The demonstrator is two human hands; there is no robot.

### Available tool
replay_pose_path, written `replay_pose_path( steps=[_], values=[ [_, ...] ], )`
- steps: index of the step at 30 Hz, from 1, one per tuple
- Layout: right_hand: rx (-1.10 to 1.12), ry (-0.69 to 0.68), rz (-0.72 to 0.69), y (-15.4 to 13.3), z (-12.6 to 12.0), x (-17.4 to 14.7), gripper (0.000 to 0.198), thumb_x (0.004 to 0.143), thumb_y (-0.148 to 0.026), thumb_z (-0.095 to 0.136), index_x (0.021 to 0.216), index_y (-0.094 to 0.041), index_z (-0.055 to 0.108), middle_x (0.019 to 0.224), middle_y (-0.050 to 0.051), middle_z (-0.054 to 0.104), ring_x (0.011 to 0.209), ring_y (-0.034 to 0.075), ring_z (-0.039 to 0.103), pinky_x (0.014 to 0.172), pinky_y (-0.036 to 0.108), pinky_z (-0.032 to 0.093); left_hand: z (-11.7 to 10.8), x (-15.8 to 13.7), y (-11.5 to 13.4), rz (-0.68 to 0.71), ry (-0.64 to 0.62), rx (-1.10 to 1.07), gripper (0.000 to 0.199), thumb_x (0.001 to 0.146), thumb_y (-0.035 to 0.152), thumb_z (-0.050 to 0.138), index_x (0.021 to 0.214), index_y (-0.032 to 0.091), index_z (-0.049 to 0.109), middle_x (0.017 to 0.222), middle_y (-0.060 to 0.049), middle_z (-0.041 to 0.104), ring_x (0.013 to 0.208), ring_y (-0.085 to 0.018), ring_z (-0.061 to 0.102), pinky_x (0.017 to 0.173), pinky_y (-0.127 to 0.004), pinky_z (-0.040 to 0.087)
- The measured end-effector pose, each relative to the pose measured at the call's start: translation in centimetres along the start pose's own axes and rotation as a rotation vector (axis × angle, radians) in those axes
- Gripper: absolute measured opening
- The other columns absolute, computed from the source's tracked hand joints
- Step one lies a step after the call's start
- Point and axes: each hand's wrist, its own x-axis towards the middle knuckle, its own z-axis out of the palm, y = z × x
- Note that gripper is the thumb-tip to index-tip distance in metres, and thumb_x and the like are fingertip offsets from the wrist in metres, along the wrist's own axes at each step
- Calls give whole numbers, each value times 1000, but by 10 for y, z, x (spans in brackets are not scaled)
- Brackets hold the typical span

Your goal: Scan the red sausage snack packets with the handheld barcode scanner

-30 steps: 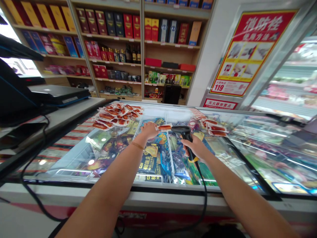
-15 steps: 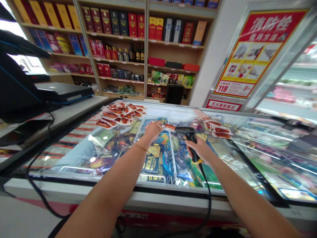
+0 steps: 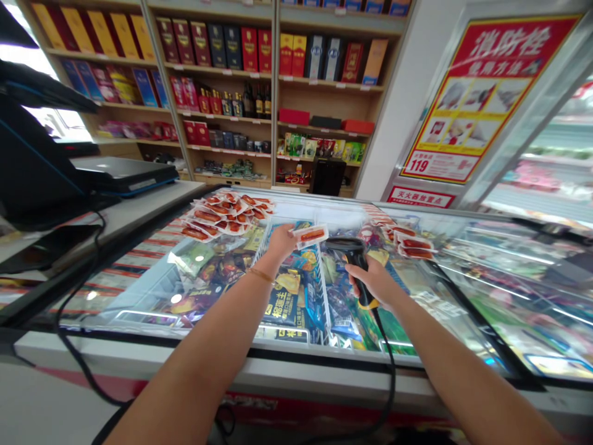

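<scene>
Sausage packet (image 3: pixel 312 235) is pinched at one end by the left hand (image 3: pixel 281 242), over the freezer (image 3: pixel 343 369). Right of that grip, the right hand (image 3: pixel 372 281) wraps a scanner (image 3: pixel 356 252). Left of both grips lies a packet heap (image 3: pixel 227 213).

The red-and-yellow poster (image 3: pixel 491 99) reads 消防栓 and 119; the sign (image 3: pixel 420 197) beneath, 灭火器放置点.

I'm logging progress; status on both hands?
Left hand holding sausage pack. Right hand gripping scanner. Nothing visible between pack and scanner.
</scene>
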Motion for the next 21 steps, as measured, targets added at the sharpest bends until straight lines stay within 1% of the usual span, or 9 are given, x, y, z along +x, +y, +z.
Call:
replay_pose_path(
  steps=[2,4,7,11,16,19,21],
  values=[
    [1,-5,-13,-1,2,-2,32,75,-41,66,90,-22,47,55,-6,57,36,13,51,37,25,41,0,3,-3,-23,16,-91,34,79,25,64,111,17,71,85,-6,74,80,-19,70,72,-27,54],
    [-17,-17,-31,-4,3,-5,31,76,-42,65,90,-22,45,56,-6,57,37,13,52,39,26,42,-3,7,-6,-42,40,-163,29,81,27,61,106,16,72,84,-6,74,80,-19,70,72,-27,54],
    [-75,-45,-68,-8,6,-11,29,79,-41,63,91,-22,45,58,-6,57,39,13,54,42,27,44,-8,11,-9,-63,66,-252,31,85,28,57,110,15,69,87,-8,75,77,-19,70,70,-28,56],
    [-193,-91,-132,-14,11,-18,24,82,-39,59,94,-21,47,58,-6,56,42,14,56,47,27,47,-10,12,-10,-72,70,-353,31,86,27,53,112,14,65,91,-8,74,76,-17,71,66,-27,57],
    [-368,-116,-156,-21,18,-25,27,81,-36,58,102,-20,50,60,-5,55,44,15,59,47,27,48,-8,7,-5,-5,55,-520,28,81,27,59,104,14,69,80,-6,72,74,-19,70,65,-30,58],
    [-388,-118,-147,-23,20,-28,31,81,-35,58,107,-20,51,61,-5,56,45,15,60,47,27,49,-8,3,0,47,38,-583,25,79,26,60,99,14,70,79,-7,72,73,-19,69,65,-30,57],
    [-384,-119,-140,-24,20,-29,32,81,-34,57,109,-20,51,62,-5,56,44,15,59,47,27,49,-8,1,2,57,34,-602,24,79,26,59,97,14,70,79,-7,72,72,-19,69,63,-30,57]
  ],
)
